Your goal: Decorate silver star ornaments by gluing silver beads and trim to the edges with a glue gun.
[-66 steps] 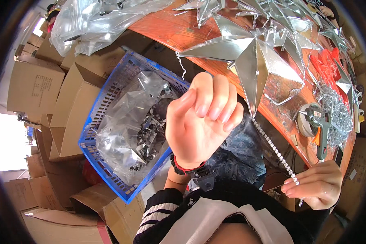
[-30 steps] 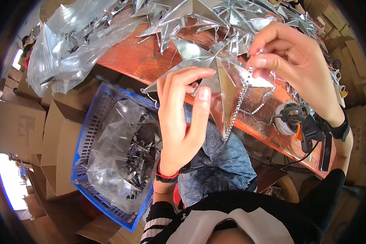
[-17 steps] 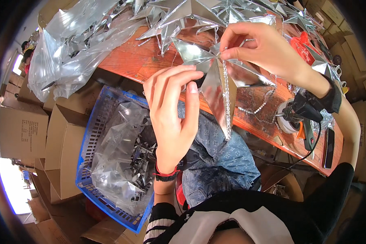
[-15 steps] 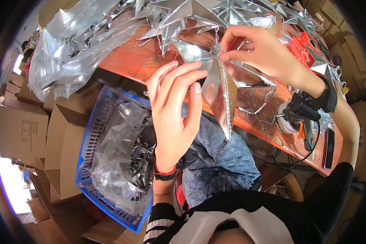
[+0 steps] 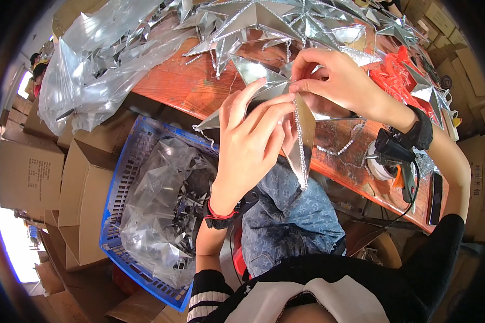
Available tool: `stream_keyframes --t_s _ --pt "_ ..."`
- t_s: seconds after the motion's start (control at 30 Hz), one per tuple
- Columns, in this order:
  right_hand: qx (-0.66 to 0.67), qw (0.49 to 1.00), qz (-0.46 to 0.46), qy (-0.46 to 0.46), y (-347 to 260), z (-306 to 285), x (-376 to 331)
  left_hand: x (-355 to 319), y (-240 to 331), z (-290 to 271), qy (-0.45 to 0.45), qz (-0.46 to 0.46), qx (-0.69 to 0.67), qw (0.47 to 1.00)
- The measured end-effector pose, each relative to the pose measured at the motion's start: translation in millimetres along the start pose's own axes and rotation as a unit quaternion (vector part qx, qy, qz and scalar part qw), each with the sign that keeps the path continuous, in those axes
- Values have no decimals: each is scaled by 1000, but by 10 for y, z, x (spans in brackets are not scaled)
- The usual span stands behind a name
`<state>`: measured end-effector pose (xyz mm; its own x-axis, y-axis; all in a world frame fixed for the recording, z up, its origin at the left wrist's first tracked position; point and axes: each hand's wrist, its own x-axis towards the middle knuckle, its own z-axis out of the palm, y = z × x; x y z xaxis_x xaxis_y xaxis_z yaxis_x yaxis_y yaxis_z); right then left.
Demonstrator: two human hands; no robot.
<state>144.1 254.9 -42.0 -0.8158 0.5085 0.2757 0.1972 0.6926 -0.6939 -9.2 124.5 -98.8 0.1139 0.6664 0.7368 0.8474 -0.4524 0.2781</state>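
The right hand [image 5: 328, 81] pinches the upper end of a silver beaded chain [image 5: 300, 146] at the centre of a shiny silver metallic star [image 5: 308, 125], whose lower point extends wearer-ward beside the left hand's [image 5: 253, 137] loosely spread fingers, nearer it.

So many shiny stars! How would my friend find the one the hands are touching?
Find the orange-red wooden table, then its near edge by the blue patterned trousers. There, under the left hand and right hand, is a silver star with a sparkly strand down one point. Unlike the other stars farther back, it has hands at it, and that point pokes past the edge.
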Motion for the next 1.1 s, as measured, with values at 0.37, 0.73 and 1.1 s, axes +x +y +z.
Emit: stream_keyframes --t_s 0.37,0.73,1.1 --pt "14 1000 6 -2 12 12 4 2 -2 26 5 9 -3 1000" --pt "34 999 9 4 -27 30 -8 15 9 22 -3 -1 -10 1000" --pt "-4 999 -20 31 -11 36 -13 15 24 51 -6 -16 -19 1000"
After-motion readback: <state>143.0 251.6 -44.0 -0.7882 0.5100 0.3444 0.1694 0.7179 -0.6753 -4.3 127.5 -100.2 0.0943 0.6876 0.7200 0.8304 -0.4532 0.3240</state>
